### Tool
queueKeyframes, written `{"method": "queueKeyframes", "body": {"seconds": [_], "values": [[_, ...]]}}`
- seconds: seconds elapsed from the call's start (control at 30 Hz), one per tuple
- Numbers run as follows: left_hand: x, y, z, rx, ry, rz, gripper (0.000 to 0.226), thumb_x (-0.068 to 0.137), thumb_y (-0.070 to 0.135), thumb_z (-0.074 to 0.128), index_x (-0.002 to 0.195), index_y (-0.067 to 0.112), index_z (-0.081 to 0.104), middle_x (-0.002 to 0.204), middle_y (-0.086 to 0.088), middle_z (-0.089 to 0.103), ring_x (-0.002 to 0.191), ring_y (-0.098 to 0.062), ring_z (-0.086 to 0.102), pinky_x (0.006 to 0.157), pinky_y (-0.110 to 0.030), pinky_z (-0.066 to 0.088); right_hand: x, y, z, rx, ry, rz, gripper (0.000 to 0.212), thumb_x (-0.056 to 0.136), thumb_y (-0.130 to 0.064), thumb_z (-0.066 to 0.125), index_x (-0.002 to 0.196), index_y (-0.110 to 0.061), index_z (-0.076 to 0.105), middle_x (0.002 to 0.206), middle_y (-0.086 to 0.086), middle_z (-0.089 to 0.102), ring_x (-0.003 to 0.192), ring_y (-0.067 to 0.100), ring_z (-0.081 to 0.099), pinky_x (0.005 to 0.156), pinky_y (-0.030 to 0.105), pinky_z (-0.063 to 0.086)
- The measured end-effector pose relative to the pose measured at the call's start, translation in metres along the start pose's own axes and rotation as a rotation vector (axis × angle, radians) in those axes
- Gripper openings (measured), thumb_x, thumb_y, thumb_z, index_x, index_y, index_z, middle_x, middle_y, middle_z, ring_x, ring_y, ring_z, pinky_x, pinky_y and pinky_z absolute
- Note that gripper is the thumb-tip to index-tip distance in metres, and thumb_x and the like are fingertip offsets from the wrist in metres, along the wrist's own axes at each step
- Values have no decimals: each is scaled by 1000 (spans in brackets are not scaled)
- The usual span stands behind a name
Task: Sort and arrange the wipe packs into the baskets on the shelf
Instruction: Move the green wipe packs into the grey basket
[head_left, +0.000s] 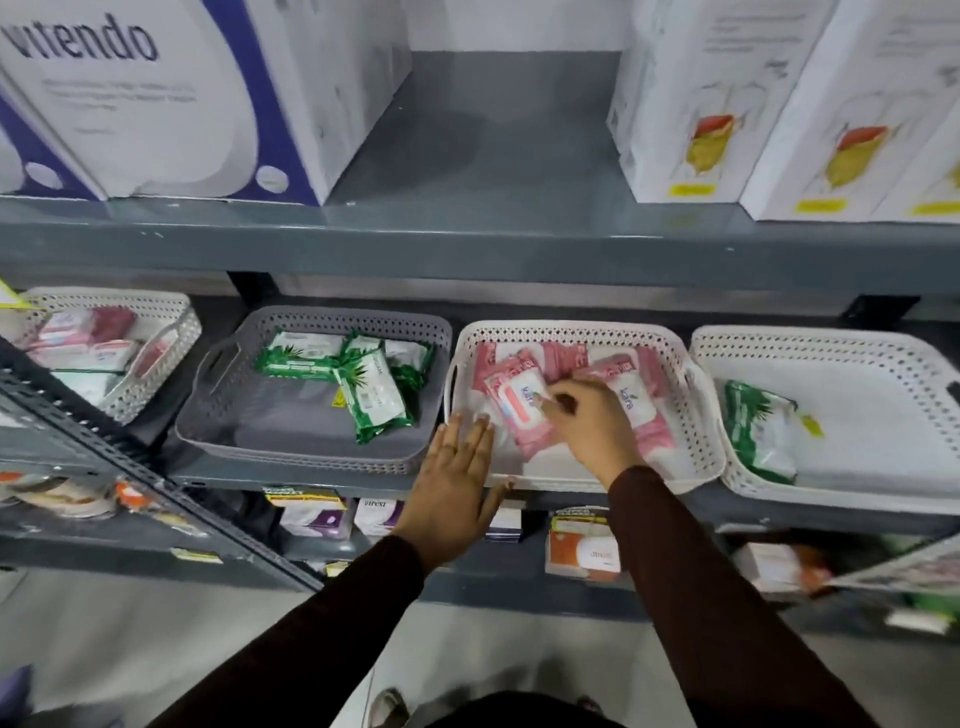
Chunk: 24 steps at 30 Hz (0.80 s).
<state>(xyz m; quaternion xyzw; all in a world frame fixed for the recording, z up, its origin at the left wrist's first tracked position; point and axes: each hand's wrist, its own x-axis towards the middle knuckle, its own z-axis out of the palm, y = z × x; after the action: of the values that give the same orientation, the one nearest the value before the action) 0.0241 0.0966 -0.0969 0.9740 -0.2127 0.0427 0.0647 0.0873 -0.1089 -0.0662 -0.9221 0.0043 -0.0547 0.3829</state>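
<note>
Several pink wipe packs fill a white basket (561, 328) at the middle of the shelf. My right hand (589, 428) reaches into it and grips one pink wipe pack (514, 402) by its right edge. My left hand (457, 483) lies flat and open against the front left rim of that basket, holding nothing. To the left, a grey basket (291, 447) holds several green wipe packs (371, 395). On the right, another white basket (857, 415) has one green wipe pack (758, 428) at its left side.
A further white basket (156, 364) with mixed pink and white packs stands at far left. Large white boxes (156, 93) sit on the upper shelf, whose grey front edge (467, 244) overhangs the baskets. Boxed goods (582, 545) line the lower shelf.
</note>
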Motion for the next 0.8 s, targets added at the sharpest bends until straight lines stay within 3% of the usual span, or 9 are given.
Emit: {"method": "queueKeyframes", "body": {"seconds": [0.07,0.17,0.27,0.33,0.37,0.43,0.53,0.67,0.8], "values": [[7,13,0,6,2,5,72,99,54,17,153,7,17,161,-10,15,149,-31,-3,121,-48,6,-4,19,-31,45,269,52,17,91,-26,66,97,-13,75,92,2,73,78,20,66,64,25,51],[15,27,2,23,10,-46,69,100,53,18,153,8,19,160,-10,20,148,-30,2,121,-50,4,0,69,-78,-87,525,252,25,87,-31,63,98,-11,72,97,17,72,89,36,68,72,37,53],[20,38,5,60,21,-93,67,100,52,17,152,10,24,158,-9,29,148,-30,14,120,-52,7,5,106,-115,-214,400,594,56,86,-57,57,119,-11,61,121,23,60,116,44,54,93,50,44],[24,45,4,56,30,-107,68,100,51,13,151,9,27,155,-9,33,147,-32,18,119,-53,10,5,121,-129,-207,302,697,68,89,-68,43,131,-15,53,132,22,54,124,44,48,100,54,39],[25,49,4,44,36,-110,68,100,51,13,150,9,28,155,-10,34,147,-32,18,119,-53,11,4,129,-133,-219,252,724,68,89,-68,41,135,-18,50,135,22,52,126,43,47,102,55,39],[25,53,4,24,50,-109,67,100,50,13,151,10,24,156,-9,31,148,-29,13,120,-51,8,1,141,-136,-225,138,763,66,85,-56,57,139,-23,41,136,20,54,125,43,50,102,55,41],[20,49,2,-62,87,-98,66,100,49,18,153,10,17,159,-10,23,149,-23,2,121,-43,0,-3,149,-137,-169,146,740,67,73,-28,70,132,-23,40,121,21,62,111,43,60,93,48,50],[2,24,-12,-121,176,-145,67,99,45,27,154,9,13,161,-9,13,149,-23,-5,122,-42,1,-9,133,-143,-115,416,614,65,74,-32,74,128,-20,41,118,26,59,107,46,59,87,47,50],[-19,-29,-27,-118,214,-291,68,99,45,27,154,6,15,162,-7,11,149,-26,-1,121,-45,6,-10,84,-130,1,646,288,59,72,-32,77,123,-22,51,117,18,62,104,39,62,81,41,50]]}}
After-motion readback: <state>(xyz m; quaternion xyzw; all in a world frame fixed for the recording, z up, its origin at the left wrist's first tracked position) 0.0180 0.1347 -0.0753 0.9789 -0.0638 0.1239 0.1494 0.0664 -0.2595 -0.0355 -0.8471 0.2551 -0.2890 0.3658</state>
